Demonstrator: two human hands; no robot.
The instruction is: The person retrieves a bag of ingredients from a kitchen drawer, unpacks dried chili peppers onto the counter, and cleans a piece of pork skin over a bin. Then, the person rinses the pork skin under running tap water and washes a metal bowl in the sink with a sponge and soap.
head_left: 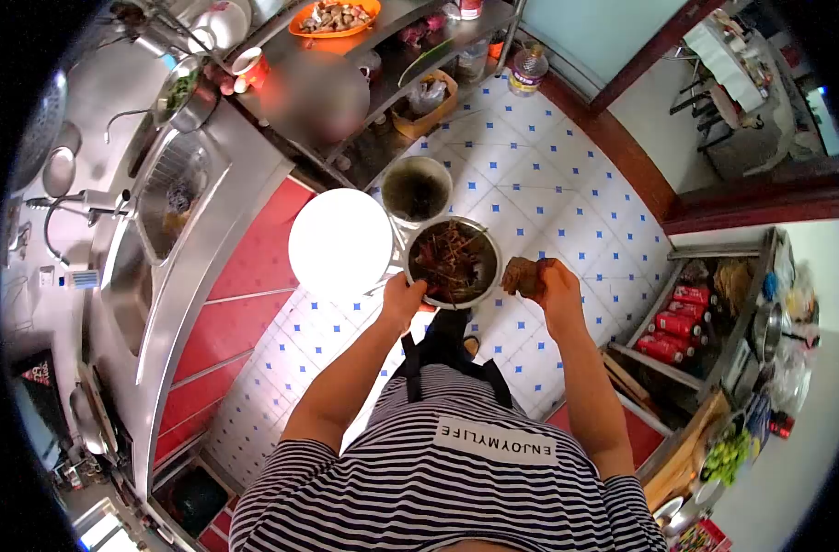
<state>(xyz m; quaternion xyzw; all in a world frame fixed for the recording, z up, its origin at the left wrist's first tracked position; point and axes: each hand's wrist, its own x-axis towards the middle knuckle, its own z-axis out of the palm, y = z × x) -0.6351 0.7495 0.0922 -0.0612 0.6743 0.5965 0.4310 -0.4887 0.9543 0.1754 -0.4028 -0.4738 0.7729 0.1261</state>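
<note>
The two hands are apart, one on either side of a deep metal bowl [490, 288]. The left hand [406, 302] grips the bowl's near left rim, thumb on top and fingers tucked beneath. The right hand [556, 290], just right of the bowl, is closed around a brown lump [522, 276] that sticks out toward it; what the lump is, I cannot tell.

Inside the bowl lies a tangle of dark stalks [452, 258]. They look light, springy and scratchy, likely to snap or spill if tipped. The bowl itself seems stiff and smooth, best held by its rim, ideally at two opposite points. The lump looks rough and crumbly, better cupped than pinched.

Just beyond the bowl is a second container [438, 168], dark inside. Left of the bowl is a bright white disc [341, 241]; farther left, a steel desk [249, 161]. Well right of the bowl, red cans [682, 322] fill a shelf.
</note>
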